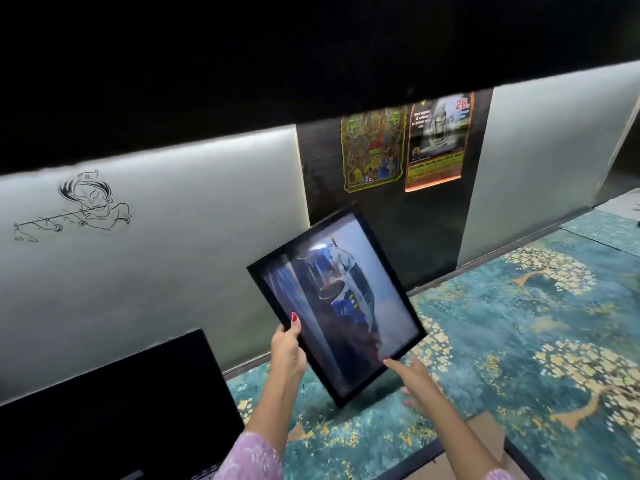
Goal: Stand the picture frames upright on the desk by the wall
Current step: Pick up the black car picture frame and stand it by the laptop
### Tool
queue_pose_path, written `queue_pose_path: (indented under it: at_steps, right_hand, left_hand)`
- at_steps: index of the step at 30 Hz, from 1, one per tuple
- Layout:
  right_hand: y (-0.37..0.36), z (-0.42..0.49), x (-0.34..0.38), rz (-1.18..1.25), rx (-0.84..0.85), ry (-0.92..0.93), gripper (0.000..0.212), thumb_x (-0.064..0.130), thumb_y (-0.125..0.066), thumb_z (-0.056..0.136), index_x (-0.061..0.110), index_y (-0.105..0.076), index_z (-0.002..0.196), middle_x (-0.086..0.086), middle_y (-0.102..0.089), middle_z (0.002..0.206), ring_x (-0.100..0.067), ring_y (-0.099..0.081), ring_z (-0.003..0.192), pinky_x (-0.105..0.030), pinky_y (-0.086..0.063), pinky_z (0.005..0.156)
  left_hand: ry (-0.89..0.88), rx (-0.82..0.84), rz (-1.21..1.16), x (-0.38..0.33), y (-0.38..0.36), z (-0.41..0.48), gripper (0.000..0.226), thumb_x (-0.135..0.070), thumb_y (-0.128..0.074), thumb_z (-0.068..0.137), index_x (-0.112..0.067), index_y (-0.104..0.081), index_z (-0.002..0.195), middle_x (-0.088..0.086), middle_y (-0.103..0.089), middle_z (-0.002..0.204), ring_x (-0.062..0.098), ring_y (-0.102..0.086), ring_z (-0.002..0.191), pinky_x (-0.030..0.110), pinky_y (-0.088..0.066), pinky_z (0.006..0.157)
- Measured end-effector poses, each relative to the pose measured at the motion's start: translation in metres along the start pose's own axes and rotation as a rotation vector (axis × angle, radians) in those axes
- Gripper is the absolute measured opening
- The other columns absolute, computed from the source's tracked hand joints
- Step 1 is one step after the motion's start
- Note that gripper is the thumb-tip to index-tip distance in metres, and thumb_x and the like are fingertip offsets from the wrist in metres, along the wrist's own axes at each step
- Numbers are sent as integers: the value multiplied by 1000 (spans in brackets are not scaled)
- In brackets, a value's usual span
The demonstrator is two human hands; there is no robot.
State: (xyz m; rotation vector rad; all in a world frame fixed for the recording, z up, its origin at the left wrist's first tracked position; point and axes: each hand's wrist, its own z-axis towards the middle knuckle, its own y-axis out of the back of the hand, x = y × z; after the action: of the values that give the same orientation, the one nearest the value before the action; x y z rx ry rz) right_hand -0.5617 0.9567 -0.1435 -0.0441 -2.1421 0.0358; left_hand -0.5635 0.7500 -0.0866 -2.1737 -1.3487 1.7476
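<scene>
Line drawing point(74, 206) on pale wall panel far left, black laptop lid point(114, 403) below it. Left hand point(289, 346), fingers clamped on lower left edge of black picture frame point(336, 303). Frame tilted, held above teal flowered counter point(519, 323), close to dark wall strip (two posters point(403, 147) up there). Right hand point(417, 379) at frame's bottom edge, fingers apart, fingertip touching.

Laptop point(114, 407) left of frame point(334, 303).

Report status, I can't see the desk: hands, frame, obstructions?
Left hand gripping black frame, tilted, off the desk. Right hand touching its lower edge. Dark screen sits left.
</scene>
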Motion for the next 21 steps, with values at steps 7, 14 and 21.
queue_pose_path:
  at_steps: [7,14,21]
  right_hand:
    - [-7,5,30,390,-19,338,26,-9,-57,80,16,-62,77,17,-70,53,-1,-66,56,-10,-53,53]
    - [37,36,46,19,-109,437,21,-8,-64,75,12,-61,81,-9,-68,84,-10,-65,67,-7,-50,52]
    - [33,50,68,-197,-203,492,33,-1,-67,76,-3,-55,106,-19,-63,102,-29,-57,89,-29,-44,70]
  left_hand:
    - [160,101,-173,18,5,-12,13,-17,-41,96,-12,-52,99,7,-72,94,21,-67,83,44,-54,76]
    - [316,-107,-32,14,47,-3,50,-21,-50,90,-11,-38,137,10,-37,149,25,-30,140,46,-18,116]
    - [333,-105,91,16,63,-3,69,-13,-56,87,-31,-21,143,13,-11,158,31,-23,142,51,-17,114]
